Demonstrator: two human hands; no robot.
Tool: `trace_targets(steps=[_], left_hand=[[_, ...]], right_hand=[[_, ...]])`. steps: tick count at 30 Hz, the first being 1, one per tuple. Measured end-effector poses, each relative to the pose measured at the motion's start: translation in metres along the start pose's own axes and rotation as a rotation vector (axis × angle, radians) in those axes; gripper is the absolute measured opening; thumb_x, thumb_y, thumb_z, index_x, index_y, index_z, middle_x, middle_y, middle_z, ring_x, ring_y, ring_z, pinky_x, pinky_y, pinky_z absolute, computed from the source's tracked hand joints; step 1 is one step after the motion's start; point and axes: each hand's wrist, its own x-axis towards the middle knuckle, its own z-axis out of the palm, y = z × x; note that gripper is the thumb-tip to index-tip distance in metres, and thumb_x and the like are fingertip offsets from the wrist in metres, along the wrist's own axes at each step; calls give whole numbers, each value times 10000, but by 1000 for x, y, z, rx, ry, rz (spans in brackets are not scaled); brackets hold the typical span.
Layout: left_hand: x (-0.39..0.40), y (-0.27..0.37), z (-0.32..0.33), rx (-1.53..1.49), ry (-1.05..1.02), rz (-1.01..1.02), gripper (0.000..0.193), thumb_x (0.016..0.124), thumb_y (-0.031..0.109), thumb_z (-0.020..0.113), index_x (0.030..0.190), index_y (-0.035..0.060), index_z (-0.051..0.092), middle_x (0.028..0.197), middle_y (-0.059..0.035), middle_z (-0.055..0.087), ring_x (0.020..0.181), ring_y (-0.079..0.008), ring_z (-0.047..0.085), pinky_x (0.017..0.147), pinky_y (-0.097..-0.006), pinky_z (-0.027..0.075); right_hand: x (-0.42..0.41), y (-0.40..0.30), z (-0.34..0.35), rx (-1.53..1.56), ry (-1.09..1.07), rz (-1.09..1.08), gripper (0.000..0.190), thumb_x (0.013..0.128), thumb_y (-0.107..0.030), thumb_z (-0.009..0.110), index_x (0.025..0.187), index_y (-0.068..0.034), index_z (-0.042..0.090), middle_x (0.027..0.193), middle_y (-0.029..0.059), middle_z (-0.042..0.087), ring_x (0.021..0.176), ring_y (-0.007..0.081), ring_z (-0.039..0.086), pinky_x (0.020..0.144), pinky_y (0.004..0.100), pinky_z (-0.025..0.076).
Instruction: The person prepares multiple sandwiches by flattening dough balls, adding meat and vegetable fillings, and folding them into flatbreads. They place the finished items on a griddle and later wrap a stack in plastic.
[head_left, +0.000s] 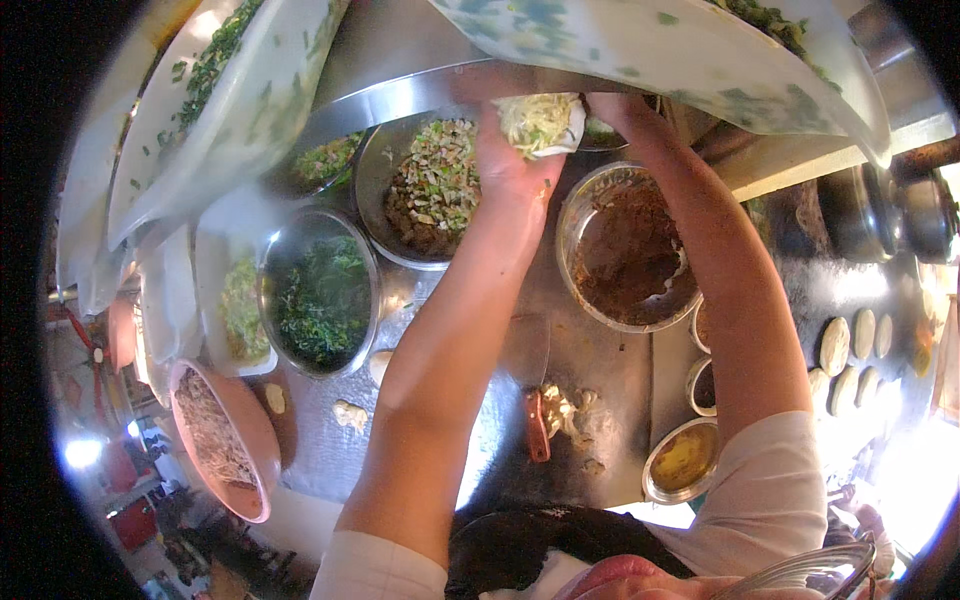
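In my left hand (517, 172) rests a white dough wrapper (576, 126) heaped with pale shredded filling (536, 124) flecked with green. Just right of it, my right hand (615, 112) reaches in over a bowl with some green content (600, 135). A steel shelf edge and the bowl's surroundings hide its fingers, so what they hold cannot be made out. Below my left wrist stands a steel bowl of diced filling (442, 176) over brown mince. My right forearm passes over the rim of a steel bowl of brown paste (622, 240).
Plastic containers of chopped greens hang overhead (645, 60). Chopped greens fill a bowl (322, 300) at left, near a pink basin (225, 442). A cleaver with a red-brown handle (537, 427) lies beside dough scraps (556, 412). Oil (682, 461) stands right; flat dough pieces (835, 346) lie on a griddle.
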Motion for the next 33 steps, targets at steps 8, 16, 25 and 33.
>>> trace_targets(steps=[8,16,25,33], left_hand=[[-26,18,-8,-29,28,-37,471,1028,415,330,1280,66,523,1234,-147,580,1187,-361,527,1058,-531,388],[-39,28,-19,-43,38,-51,479,1019,422,358,1303,69,514,1275,-145,574,1195,-352,529,1057,-520,394],[-58,36,-5,-134,93,-84,529,1017,455,334,1339,63,483,1299,-171,558,1222,-370,515,1067,-524,388],[-80,50,-19,-81,-199,-190,557,1019,488,332,1301,44,513,1271,-181,579,1199,-366,544,1039,-546,415]], right_hand=[[-6,56,25,-123,-999,-154,298,849,-282,601,1069,-84,636,1053,165,662,955,363,627,863,441,488],[-14,27,12,194,-445,107,195,871,-214,635,995,-74,690,908,155,687,769,314,657,761,379,529],[-4,-123,-92,328,-239,160,209,862,-140,652,1006,2,702,930,179,709,841,332,685,774,372,534],[-26,-56,-65,230,-398,467,331,887,-272,571,1123,-55,654,1096,181,667,980,345,659,779,454,547]])
